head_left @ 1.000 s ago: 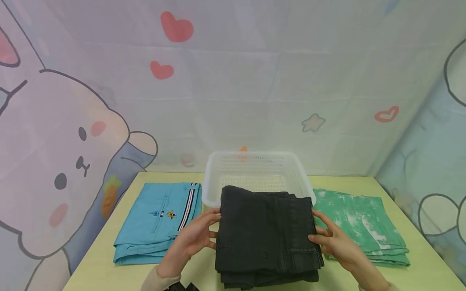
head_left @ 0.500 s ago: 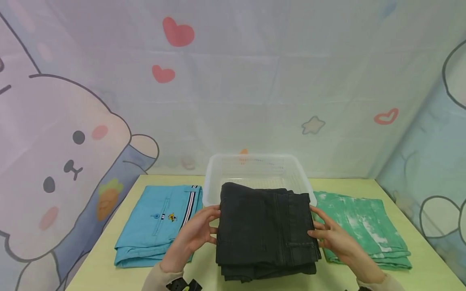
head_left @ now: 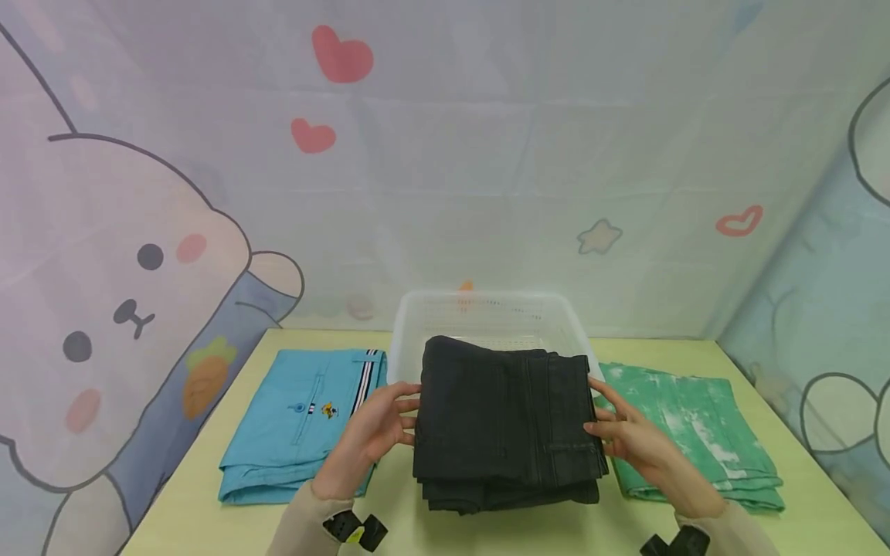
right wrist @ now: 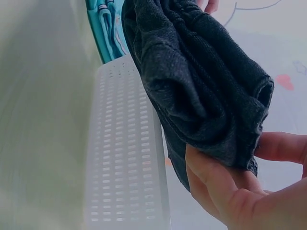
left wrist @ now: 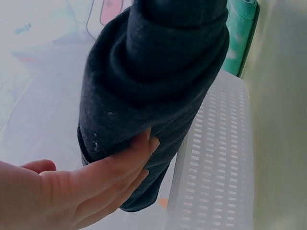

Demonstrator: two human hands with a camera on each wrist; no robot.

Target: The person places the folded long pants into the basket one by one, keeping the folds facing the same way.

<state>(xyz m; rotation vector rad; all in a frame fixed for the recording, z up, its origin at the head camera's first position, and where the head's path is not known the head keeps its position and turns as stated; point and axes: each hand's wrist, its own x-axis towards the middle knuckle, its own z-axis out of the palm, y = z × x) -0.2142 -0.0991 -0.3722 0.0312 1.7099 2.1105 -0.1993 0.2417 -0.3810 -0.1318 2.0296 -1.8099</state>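
A folded pair of black jeans (head_left: pixel 497 417) is held up in front of the white basket, and its upper edge overlaps the basket in the head view. My left hand (head_left: pixel 378 423) grips the left side, with fingers (left wrist: pixel 127 165) reaching under the fold in the left wrist view. The right hand (head_left: pixel 629 431) holds the opposite side. In the right wrist view its thumb (right wrist: pixel 283 146) lies at the layered edge while the fingers curl beneath. Below the jeans (right wrist: pixel 192 91), a gap shows above the table.
Behind the jeans stands a white perforated plastic basket (head_left: pixel 410 332) against the printed backdrop. Folded blue trousers (head_left: pixel 292 421) lie to its left on the pale yellow table (head_left: pixel 389 533). Folded green-and-white trousers (head_left: pixel 695 436) lie to the right.
Both hands have raised the folded black jeans and carried them forward, closer over the basket's front. The blue and green trousers stay where they were.
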